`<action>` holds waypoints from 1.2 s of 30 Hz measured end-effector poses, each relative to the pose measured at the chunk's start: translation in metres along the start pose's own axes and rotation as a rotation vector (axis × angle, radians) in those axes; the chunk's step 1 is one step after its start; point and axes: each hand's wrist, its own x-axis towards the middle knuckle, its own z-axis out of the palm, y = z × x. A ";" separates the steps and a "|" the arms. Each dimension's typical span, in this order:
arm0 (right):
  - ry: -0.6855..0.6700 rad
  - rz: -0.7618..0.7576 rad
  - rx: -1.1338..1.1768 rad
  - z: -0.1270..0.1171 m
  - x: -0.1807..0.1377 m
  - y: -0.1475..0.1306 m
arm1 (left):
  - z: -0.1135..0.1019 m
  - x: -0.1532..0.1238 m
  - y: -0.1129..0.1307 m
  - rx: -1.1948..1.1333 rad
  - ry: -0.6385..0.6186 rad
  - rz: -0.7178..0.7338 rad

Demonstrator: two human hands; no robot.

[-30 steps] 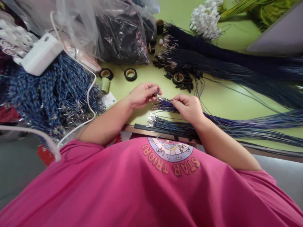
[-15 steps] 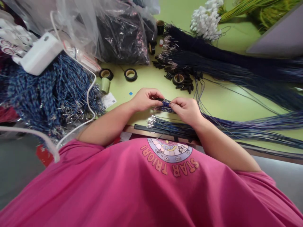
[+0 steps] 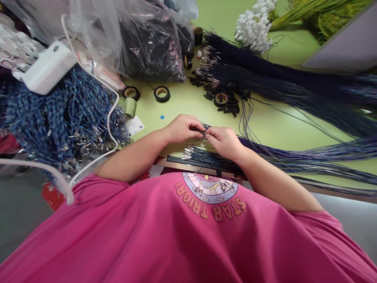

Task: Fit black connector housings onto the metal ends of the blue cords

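My left hand (image 3: 185, 129) is closed in a pinch, with a small black connector (image 3: 203, 133) mostly hidden at its fingertips. My right hand (image 3: 223, 142) meets it from the right, thumb and forefinger pinched on what looks like a thin dark-blue wire; the tip is covered by the fingers. Behind and beneath the fingers runs a bundle of blue wires (image 3: 265, 148), stretching off to the right. Nearer my body lies a second wire bundle (image 3: 212, 155), its silvery metal terminals (image 3: 188, 151) pointing left.
Loose black connectors (image 3: 231, 108) lie heaped around a tape roll (image 3: 220, 99). Another black tape roll (image 3: 161, 94) sits farther left. Large dark wire bundles (image 3: 265, 74) cover the back right. Twisted blue wires (image 3: 59, 118), a white box (image 3: 50, 67) and a plastic bag (image 3: 150, 43) crowd the left.
Both hands have come slightly nearer my body, and the right has shifted left, so the fingertips now meet. The metal wire ends seen between them before are now mostly covered.
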 end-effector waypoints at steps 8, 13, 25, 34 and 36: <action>0.016 0.033 -0.338 -0.021 0.015 0.031 | -0.025 0.001 0.000 0.158 -0.103 -0.055; 0.028 0.079 -0.345 -0.018 0.013 0.026 | -0.024 -0.001 0.000 0.076 -0.096 -0.098; 0.120 -0.092 0.116 -0.019 0.001 0.012 | -0.009 0.002 -0.003 -0.428 -0.021 -0.205; 0.186 0.035 0.294 -0.016 0.001 0.007 | -0.006 0.001 -0.002 -0.473 0.013 -0.205; 0.230 -0.034 0.176 -0.014 0.000 0.006 | -0.006 0.001 -0.003 -0.453 0.023 -0.222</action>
